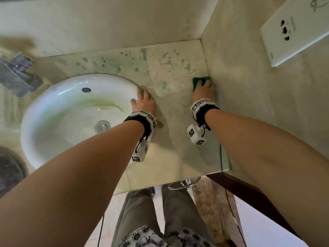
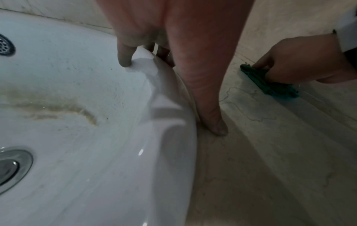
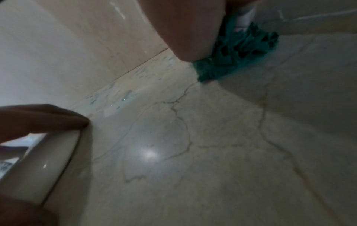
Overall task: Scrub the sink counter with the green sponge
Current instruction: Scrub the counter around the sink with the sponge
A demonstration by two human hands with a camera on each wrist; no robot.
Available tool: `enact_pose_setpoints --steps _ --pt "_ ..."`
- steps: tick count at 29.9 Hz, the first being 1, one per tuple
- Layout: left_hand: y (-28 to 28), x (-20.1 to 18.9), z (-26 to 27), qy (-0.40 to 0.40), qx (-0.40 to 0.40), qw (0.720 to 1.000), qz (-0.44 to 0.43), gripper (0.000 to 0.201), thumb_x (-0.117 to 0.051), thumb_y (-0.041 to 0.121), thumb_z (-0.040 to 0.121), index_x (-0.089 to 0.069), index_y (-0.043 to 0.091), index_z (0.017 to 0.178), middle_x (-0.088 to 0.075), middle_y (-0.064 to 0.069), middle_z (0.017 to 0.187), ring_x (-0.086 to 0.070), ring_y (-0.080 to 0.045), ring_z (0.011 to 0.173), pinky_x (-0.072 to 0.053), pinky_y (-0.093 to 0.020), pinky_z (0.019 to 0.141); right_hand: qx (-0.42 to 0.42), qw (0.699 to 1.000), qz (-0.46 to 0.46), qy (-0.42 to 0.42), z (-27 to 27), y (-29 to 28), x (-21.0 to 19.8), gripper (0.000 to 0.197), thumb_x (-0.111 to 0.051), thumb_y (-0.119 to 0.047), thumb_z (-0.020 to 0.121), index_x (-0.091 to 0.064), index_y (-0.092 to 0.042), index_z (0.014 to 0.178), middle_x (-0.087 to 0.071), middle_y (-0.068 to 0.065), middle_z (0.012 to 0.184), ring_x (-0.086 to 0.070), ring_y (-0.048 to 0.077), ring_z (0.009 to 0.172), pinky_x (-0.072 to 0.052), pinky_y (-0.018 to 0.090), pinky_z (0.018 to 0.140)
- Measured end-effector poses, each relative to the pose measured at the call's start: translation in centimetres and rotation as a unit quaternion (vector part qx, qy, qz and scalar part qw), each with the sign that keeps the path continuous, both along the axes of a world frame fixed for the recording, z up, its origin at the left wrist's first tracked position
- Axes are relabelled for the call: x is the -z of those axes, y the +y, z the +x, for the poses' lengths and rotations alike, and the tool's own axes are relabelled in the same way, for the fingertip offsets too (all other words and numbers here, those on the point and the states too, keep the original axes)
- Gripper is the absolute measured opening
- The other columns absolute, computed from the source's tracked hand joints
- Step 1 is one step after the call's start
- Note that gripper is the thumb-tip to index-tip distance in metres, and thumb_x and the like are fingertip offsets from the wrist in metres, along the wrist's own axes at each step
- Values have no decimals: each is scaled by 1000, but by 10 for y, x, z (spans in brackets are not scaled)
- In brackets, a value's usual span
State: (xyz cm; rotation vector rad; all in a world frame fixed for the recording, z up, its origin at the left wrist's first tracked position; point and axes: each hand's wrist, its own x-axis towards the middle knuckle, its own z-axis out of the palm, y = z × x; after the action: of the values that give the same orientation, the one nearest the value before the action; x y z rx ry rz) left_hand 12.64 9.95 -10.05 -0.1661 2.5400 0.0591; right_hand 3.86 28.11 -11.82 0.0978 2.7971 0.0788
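The green sponge [image 1: 197, 80] lies on the marble counter [image 1: 174, 122], far right, against the side wall. My right hand [image 1: 204, 89] holds it down, fingers curled over its top. The left wrist view shows the sponge [image 2: 270, 87] flat under that hand [image 2: 301, 61]; in the right wrist view its frayed edge [image 3: 231, 58] sticks out below the palm. My left hand [image 1: 144, 100] sits on the white sink [image 1: 53, 113] rim, fingers [image 2: 125, 59] hooked over the edge, thumb on the counter outside. Green blotches [image 1: 160, 63] spot the counter's back part.
A metal faucet [image 1: 17, 75] juts out at the far left, blurred. A white box [image 1: 293, 29] is mounted on the right wall. The basin has a yellowish stain [image 1: 106, 105] and a metal drain [image 1: 102, 125]. The counter's front edge [image 1: 160, 183] runs just above my legs.
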Motion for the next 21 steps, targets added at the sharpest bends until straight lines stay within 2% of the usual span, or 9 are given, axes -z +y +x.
enact_pose_setpoints --steps 3,6,8,11,13,16,21 --pt "-1 -2 1 5 7 1000 -2 143 -80 72 46 -16 -3 149 -17 -15 152 1 -36 146 -31 -54 108 -49 999 -17 -10 4 -4 0 63 -46 -17 93 -20 -3 150 -23 20 150 -28 37 135 -32 42 109" --pt "0 -6 1 10 14 1000 -10 140 -80 73 46 -20 -2 148 -19 -14 150 -1 -36 146 -32 -52 106 -110 992 -63 -19 16 -9 -3 57 -47 -10 92 -29 -10 147 -26 16 148 -28 37 132 -42 42 101" --pt "0 -8 1 7 15 1000 -16 140 -79 74 45 -20 -1 148 -20 -14 151 -1 -36 146 -33 -52 106 -167 980 -101 -31 30 -11 -4 57 -53 -8 90 -36 -16 144 -31 13 144 -32 36 128 -46 43 96" --pt "2 -10 0 2 15 1000 -21 140 -78 75 45 -22 -2 148 -20 -14 150 -2 -37 146 -33 -52 106 -205 960 -186 -39 49 -9 2 48 -59 -18 91 -48 -20 138 -43 13 132 -44 35 118 -48 41 93" --pt "4 -11 0 2 14 1000 -24 138 -78 75 45 -24 -1 147 -21 -14 149 -3 -36 145 -33 -51 106 -231 954 -190 -30 53 -2 3 46 -60 -17 92 -50 -21 137 -46 12 129 -46 34 116 -49 41 89" --pt "4 -11 0 5 9 1000 -22 136 -80 72 45 -28 -2 146 -23 -14 147 -4 -36 145 -32 -52 106 -198 964 -177 -18 44 6 3 53 -60 -11 90 -46 -21 140 -43 13 133 -44 33 119 -47 39 93" --pt "2 -7 2 19 8 1000 -19 134 -80 74 43 -32 -1 144 -24 -12 145 -4 -35 144 -28 -51 109 -92 993 -71 12 10 8 10 67 -54 -9 89 -26 -15 150 -28 14 144 -34 36 126 -38 40 105"
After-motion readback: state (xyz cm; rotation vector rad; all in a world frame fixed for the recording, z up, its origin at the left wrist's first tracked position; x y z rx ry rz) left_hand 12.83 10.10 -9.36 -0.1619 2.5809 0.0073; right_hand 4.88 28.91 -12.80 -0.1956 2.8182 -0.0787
